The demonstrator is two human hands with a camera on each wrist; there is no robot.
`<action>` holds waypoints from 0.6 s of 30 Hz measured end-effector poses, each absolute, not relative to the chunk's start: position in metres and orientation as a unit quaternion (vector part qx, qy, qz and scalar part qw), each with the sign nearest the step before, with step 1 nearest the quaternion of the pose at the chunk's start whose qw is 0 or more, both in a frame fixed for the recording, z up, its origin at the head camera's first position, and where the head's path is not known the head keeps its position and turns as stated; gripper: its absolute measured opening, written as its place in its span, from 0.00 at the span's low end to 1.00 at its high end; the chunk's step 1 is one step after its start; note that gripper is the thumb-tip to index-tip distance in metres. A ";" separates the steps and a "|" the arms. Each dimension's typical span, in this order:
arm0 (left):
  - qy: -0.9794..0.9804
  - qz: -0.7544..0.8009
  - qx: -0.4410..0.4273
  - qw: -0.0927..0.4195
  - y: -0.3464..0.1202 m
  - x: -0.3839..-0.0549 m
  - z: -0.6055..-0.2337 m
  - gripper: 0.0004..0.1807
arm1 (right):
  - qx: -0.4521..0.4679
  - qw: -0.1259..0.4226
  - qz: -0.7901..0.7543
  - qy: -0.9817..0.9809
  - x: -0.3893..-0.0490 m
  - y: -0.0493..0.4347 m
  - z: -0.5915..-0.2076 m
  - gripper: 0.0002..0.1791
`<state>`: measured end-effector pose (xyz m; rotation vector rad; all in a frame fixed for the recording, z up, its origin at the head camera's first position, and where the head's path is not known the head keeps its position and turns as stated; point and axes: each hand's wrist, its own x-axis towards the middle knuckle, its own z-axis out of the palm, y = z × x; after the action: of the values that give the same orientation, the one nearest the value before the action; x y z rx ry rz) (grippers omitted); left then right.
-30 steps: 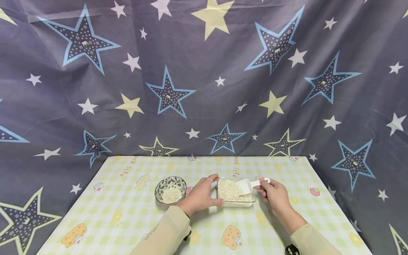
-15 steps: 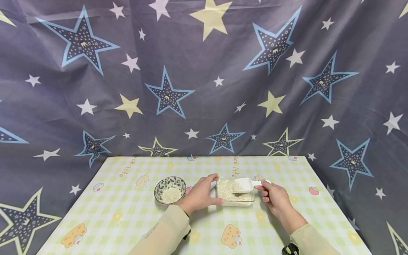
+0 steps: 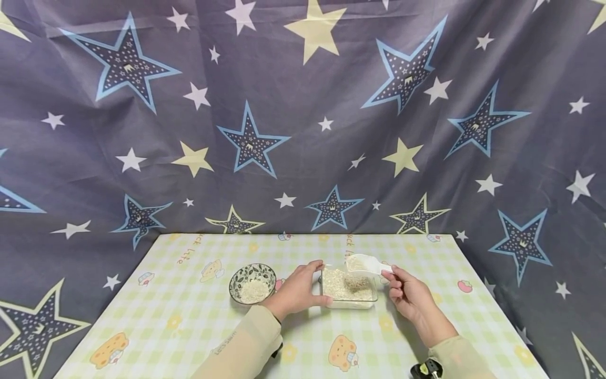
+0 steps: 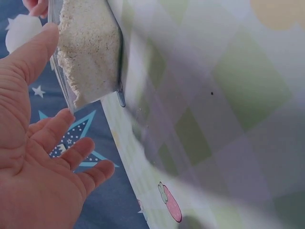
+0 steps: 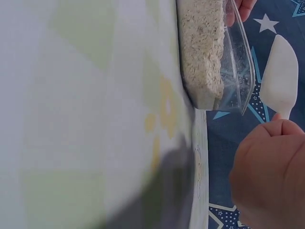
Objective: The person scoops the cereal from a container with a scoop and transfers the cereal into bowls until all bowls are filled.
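My right hand (image 3: 411,295) pinches the handle of a white scoop (image 3: 366,265), which is raised over the far right part of a clear rectangular container (image 3: 352,304). Pale flakes, like oatmeal, lie in the scoop's bowl. The container is filled with the same flakes (image 3: 335,284), with a darker hollow at their right side. My left hand (image 3: 299,289) grips the container's left end, thumb at the near corner and fingers toward the far one. In the right wrist view the scoop (image 5: 280,76) stands apart from the container wall (image 5: 238,88).
Left of my left hand stands a black-and-white patterned bowl (image 3: 240,279) with some flakes (image 3: 254,290) in it. A green checked cloth (image 3: 189,326) covers the table. Behind it hangs a dark star-printed curtain (image 3: 284,105).
The scoop has dug through the flakes and come up out of them loaded, leaving a hollow. My right hand has lifted and tilted it level. The left hand stays on the container.
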<state>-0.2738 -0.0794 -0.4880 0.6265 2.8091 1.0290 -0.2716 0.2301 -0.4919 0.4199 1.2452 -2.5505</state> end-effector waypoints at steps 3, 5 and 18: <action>0.918 0.337 0.206 0.043 -0.079 -0.274 -0.488 0.59 | 0.140 0.139 -0.883 0.426 -0.271 0.229 -0.492 0.12; 0.918 0.336 0.207 0.042 -0.079 -0.274 -0.488 0.59 | 0.138 0.138 -0.882 0.429 -0.271 0.227 -0.491 0.13; 0.925 0.313 0.214 0.023 -0.078 -0.273 -0.487 0.59 | 0.120 0.126 -0.867 0.467 -0.271 0.227 -0.489 0.08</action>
<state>-0.2734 -0.0782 -0.4875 0.6616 2.8645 0.9686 -0.2711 0.2267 -0.4888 0.3504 1.3591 -2.5259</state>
